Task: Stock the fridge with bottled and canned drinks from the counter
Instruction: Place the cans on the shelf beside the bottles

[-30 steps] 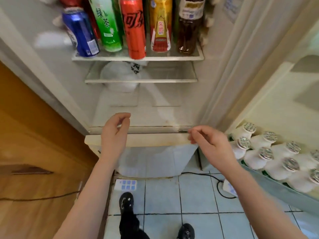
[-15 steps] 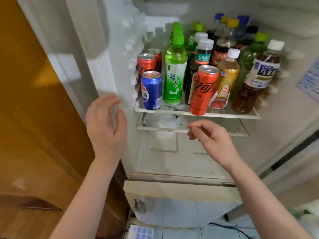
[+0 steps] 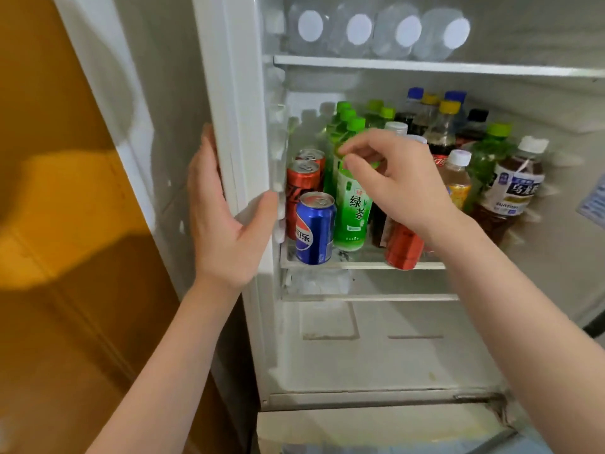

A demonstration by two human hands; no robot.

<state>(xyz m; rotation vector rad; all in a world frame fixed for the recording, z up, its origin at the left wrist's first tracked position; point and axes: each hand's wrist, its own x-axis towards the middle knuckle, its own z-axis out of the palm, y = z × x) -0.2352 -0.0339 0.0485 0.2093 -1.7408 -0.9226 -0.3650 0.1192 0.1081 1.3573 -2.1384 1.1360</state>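
Fridge shelf (image 3: 360, 265), upright green bottle (image 3: 352, 211), blue can (image 3: 314, 231)

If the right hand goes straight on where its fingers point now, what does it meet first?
Probably the front green plastic tea bottle: the right hand has its bent fingertips beside that bottle's shoulder, holding nothing. Depth is unclear, so they may already touch it.

Room at the left, as I see it through the head camera.
An orange-brown wooden panel (image 3: 82, 339) fills the left side; a bright patch of light (image 3: 65, 208) falls across it, with softer shadow above and below.
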